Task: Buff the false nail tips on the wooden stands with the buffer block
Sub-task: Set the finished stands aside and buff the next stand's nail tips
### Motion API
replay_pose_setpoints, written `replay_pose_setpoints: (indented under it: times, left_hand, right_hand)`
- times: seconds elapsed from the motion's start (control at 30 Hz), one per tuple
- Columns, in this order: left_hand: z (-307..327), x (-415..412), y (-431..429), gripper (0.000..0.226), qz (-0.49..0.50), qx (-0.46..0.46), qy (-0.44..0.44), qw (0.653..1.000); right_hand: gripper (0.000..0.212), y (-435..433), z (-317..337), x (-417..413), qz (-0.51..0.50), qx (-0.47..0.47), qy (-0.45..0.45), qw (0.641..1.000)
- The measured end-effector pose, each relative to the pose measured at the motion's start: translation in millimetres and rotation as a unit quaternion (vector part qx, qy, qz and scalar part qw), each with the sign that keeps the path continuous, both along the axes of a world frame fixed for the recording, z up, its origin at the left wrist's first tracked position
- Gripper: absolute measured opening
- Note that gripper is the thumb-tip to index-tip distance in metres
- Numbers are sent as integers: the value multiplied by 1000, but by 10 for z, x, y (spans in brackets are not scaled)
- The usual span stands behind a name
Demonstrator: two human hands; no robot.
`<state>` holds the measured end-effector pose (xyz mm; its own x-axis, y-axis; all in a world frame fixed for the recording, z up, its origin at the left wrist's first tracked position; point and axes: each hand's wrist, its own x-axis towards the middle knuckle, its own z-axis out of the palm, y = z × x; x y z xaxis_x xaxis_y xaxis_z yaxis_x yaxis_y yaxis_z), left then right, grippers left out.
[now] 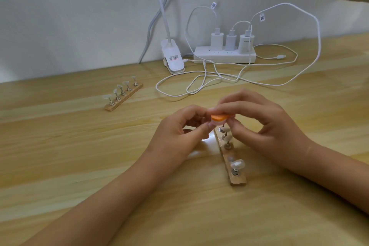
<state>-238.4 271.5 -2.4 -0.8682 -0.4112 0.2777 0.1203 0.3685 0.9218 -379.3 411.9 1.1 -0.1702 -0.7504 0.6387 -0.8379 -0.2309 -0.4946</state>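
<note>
Orange buffer block [219,117] pinched in right hand [259,124] above wooden stand's [238,181] far end. Left hand [179,133] curled left of same end; grip indeterminate.

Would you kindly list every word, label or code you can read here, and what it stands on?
Right charger: faint grey brand word, perhaps "PISEN", too blurred to be sure.
Lamp clip: sticker print, too small to read.
Left cable tag, right cable tag: QR-like codes, no readable words.
Buffer block: no text shows.
</note>
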Motion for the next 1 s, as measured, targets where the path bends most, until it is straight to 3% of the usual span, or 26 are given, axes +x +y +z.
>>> replay_pose_setpoints:
  times: [0.47, 0.7, 1.0]
  left_hand:
    - [13, -2, 1, 8, 1, 8, 5, 1000]
    - [22, 14, -10, 8, 10, 54, 23, 998]
    - [30, 6, 2, 12, 11, 45, 23, 999]
  right_hand:
    - [29, -23, -16, -131, -19, 27, -17, 999]
    - [30, 7, 4, -180, -25, 8, -164, 986]
    - [29, -1, -2, -62, 34, -6, -178, 983]
